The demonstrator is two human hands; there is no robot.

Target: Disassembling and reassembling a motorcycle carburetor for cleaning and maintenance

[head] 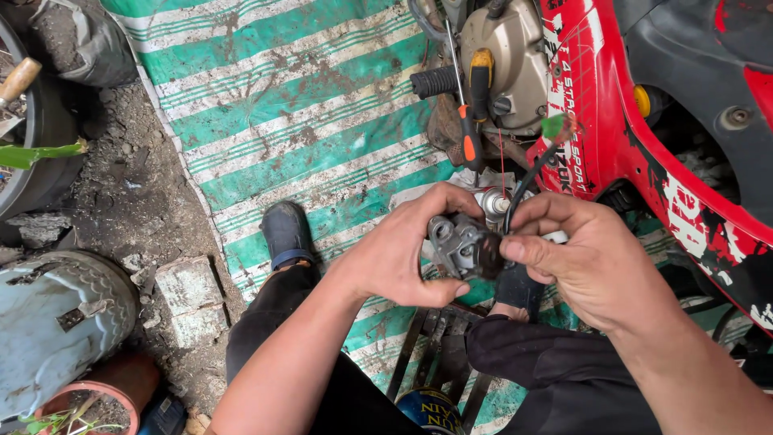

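The grey metal carburetor (457, 246) sits between both hands above the striped mat (298, 121), beside the red motorbike (644, 121). The left hand (403, 254) clasps it from the left; the right hand's (588, 262) fingertips (515, 248) pinch its dark right end, both equally near.

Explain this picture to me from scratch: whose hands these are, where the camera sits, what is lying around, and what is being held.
There is no machine here: a person works with two bare hands, and the one camera sits on their head, looking down. The left hand and right hand together hold a small grey metal engine part, with a black cable running up from it. Just beyond stands a red motorcycle with its engine casing exposed. A screwdriver with an orange and black handle leans against the engine. The ground is covered by a dirty green and white striped tarp. The person's dark shoe rests on it. At the left lie bare earth and a brick.
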